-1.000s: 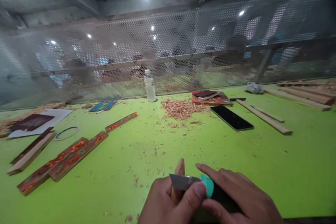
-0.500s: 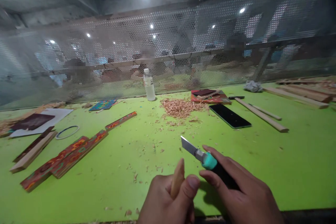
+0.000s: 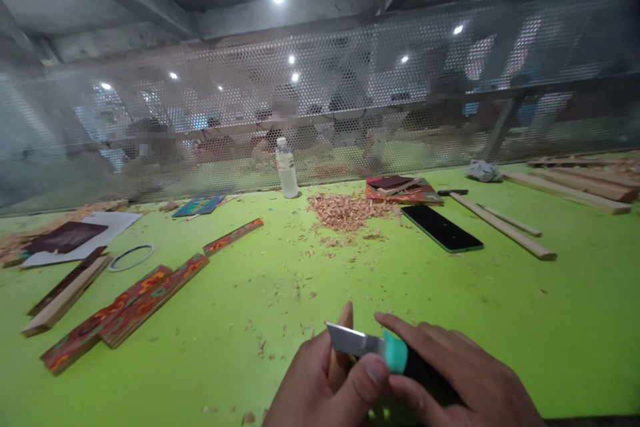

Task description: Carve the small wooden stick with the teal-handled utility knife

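At the front of the green table, my left hand (image 3: 330, 383) is closed round a small piece of wood (image 3: 339, 361) whose pointed tip sticks up past the fingers. My right hand (image 3: 463, 373) grips a knife (image 3: 396, 352) with a black handle and a turquoise collar. Its flat, slanted blade (image 3: 350, 339) points left and lies across the wood in the view, just above my left thumb. Whether the edge touches the wood I cannot tell. My left thumb is close to the collar. The lower part of the wood is hidden in my left hand.
Wood shavings (image 3: 345, 212) lie in a heap mid-table, with a water bottle (image 3: 287, 170) behind. A phone (image 3: 443, 228) and wooden sticks (image 3: 503, 225) are to the right. Painted wood strips (image 3: 155, 300) and a ring (image 3: 131, 258) lie left. A perforated metal screen (image 3: 240, 120) borders the back.
The knife has moved down and left, from beside the piece of wood to across it. My right hand has come closer to my left. The view has shifted slightly.
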`<control>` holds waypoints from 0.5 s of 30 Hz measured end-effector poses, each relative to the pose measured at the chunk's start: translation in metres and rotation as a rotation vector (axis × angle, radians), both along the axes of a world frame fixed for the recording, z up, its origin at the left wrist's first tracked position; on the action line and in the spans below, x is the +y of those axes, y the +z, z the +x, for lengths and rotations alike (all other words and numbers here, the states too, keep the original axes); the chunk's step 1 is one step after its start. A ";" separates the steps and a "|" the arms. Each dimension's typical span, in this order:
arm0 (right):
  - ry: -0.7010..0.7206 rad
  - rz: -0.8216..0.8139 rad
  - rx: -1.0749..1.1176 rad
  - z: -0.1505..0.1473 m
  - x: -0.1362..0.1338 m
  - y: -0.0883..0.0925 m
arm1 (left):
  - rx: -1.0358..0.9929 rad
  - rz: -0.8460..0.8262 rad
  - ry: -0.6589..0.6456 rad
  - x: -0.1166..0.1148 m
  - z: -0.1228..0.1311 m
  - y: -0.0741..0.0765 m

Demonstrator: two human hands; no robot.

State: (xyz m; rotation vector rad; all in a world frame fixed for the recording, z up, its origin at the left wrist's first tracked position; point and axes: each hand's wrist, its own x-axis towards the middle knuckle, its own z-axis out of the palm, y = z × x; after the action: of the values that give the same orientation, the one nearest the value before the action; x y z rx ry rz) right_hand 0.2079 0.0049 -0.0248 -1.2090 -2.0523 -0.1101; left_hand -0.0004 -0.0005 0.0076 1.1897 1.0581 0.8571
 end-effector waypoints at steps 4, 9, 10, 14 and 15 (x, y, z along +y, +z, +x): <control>0.026 0.005 -0.003 0.001 -0.001 0.000 | 0.092 0.036 0.024 0.000 0.004 -0.004; 0.015 0.043 -0.010 0.002 -0.002 -0.003 | 0.230 0.096 -0.058 0.005 0.007 0.001; 0.010 0.051 -0.014 0.002 -0.002 -0.004 | 0.249 0.108 -0.056 0.006 0.008 0.003; -0.056 0.083 -0.009 -0.002 -0.004 -0.005 | 0.317 0.105 -0.048 0.005 0.010 0.009; -0.110 0.095 0.009 -0.004 -0.003 -0.005 | 0.333 0.100 -0.046 0.004 0.011 0.010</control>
State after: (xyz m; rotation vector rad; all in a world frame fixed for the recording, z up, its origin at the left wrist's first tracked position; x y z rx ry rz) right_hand 0.2042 0.0015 -0.0301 -1.2606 -1.9499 -0.2506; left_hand 0.0102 0.0039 0.0179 1.4708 1.2608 0.6961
